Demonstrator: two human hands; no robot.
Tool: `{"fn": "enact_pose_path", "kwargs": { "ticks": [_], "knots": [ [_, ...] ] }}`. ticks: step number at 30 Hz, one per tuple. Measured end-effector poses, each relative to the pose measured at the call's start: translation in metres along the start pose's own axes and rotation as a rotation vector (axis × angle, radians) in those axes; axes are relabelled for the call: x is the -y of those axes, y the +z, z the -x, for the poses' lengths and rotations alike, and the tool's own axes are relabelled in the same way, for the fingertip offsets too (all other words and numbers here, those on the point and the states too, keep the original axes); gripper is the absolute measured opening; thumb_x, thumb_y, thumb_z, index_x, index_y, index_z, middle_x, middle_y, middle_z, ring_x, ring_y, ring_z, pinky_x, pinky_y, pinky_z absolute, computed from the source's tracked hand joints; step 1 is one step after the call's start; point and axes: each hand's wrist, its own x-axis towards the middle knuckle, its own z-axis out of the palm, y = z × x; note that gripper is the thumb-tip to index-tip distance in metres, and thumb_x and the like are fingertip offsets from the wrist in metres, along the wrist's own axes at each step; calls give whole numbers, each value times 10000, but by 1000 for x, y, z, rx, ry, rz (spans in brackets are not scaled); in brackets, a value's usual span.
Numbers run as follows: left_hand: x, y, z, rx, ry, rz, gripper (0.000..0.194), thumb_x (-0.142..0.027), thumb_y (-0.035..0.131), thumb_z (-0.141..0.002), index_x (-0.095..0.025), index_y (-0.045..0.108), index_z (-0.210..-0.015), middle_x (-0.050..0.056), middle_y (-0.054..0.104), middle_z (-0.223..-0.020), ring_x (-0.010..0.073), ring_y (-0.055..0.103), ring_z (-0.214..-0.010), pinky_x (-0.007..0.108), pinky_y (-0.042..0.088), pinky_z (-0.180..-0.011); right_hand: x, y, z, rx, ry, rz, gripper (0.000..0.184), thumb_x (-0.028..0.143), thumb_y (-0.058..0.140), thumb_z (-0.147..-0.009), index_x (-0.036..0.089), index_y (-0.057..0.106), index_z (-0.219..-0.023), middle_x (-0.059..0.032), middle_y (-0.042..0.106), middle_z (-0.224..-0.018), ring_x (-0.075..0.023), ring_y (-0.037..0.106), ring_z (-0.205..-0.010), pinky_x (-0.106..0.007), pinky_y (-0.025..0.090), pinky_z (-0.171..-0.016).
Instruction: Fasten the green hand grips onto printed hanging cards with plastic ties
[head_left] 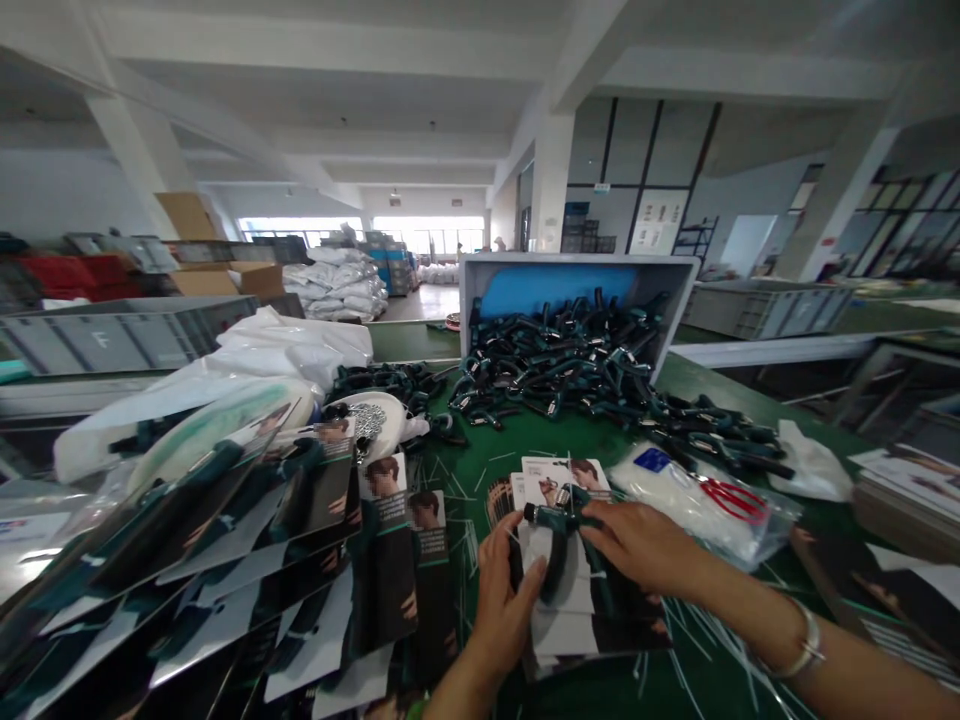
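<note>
A dark green hand gripper [559, 545] lies on a printed backing card [577, 600] on the green table. My left hand [506, 595] pinches the left handle and the card's edge, fingers closed. From the right, my right hand [645, 545] closes its fingers on the gripper's right handle. More cards [555, 478] sit just behind. A silver bracelet [806, 645] is on my right wrist.
A tipped grey bin [574, 275] spills several loose grippers [570, 370] onto the table [517, 440]. Finished carded grippers [225, 560] are stacked at left. A clear bag with red scissors [731, 500] lies at right. White bags [285, 345] and grey crates [112, 340] stand behind.
</note>
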Motion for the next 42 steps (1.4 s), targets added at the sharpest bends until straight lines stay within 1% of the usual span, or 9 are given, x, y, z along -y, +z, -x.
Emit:
{"fn": "enact_pose_path", "kwargs": {
  "ticks": [5, 9, 13, 16, 19, 23, 29, 34, 42],
  "knots": [
    [-14, -13, -15, 59, -2, 38, 386, -394, 536, -770, -214, 564, -1110, 84, 516, -1215, 230, 430, -1154, 389, 300, -988, -4, -14, 10, -97, -62, -30, 324, 307, 488, -787, 213, 600, -1076, -74, 648, -948, -214, 601, -871, -339, 452, -759],
    [-42, -25, -58, -76, 50, -133, 355, -382, 528, -773, -208, 585, -1077, 81, 561, -1151, 219, 477, -1100, 371, 323, -966, 4, -10, 8, -58, -127, 6, 301, 271, 589, -686, 238, 658, -977, -77, 606, -968, -230, 575, -909, -341, 446, -770],
    [-70, -7, -101, 154, 68, -548, 325, -363, 597, -700, -270, 643, -1008, 81, 597, -1142, 317, 493, -1067, 500, 309, -918, 10, 0, 1, -66, -127, 0, 159, 220, 542, -746, 215, 690, -805, -61, 607, -846, -195, 584, -834, -303, 449, -732],
    [-77, 19, -115, 274, 62, -632, 276, -370, 619, -678, -281, 676, -934, 89, 668, -1007, 347, 548, -980, 561, 296, -880, 7, 13, 0, -164, -141, -89, 187, 185, 480, -804, 196, 667, -806, -57, 607, -858, -174, 574, -852, -287, 448, -755],
    [-75, 35, -114, 330, 117, -596, 155, -350, 573, -732, -304, 697, -813, 34, 704, -895, 273, 591, -912, 526, 252, -943, 2, 28, 3, -335, -131, -210, 193, 178, 431, -840, 178, 622, -812, -64, 597, -851, -175, 564, -836, -302, 457, -747],
    [-66, 31, -99, 407, 208, -586, 126, -272, 589, -724, -323, 698, -760, -5, 711, -858, 222, 594, -898, 492, 139, -1022, 1, 37, 6, -522, -110, -418, 205, 206, 386, -875, 178, 568, -785, -62, 574, -827, -183, 546, -879, -331, 436, -807],
    [-53, 24, -84, 409, 246, -541, 164, -268, 564, -758, -314, 691, -850, -25, 709, -894, 191, 598, -920, 445, 223, -1009, 16, 39, 11, -435, -3, -534, 198, 280, 429, -865, 196, 568, -752, -37, 564, -777, -181, 541, -782, -315, 425, -730],
    [-51, 30, -78, 351, 252, -477, 146, -265, 555, -777, -297, 692, -816, -35, 711, -849, 162, 609, -855, 427, 216, -1021, 22, 48, 17, -494, 124, -652, 251, 342, 414, -873, 190, 550, -726, -41, 556, -757, -182, 534, -756, -305, 414, -697],
    [-53, 22, -73, 340, 502, -641, 142, -216, 554, -776, -292, 658, -835, -29, 677, -900, 170, 577, -893, 472, 204, -1000, 17, 51, 21, -500, 158, -689, 233, 342, 426, -860, 191, 550, -733, -43, 566, -769, -186, 539, -756, -309, 413, -701]
  ]
}}
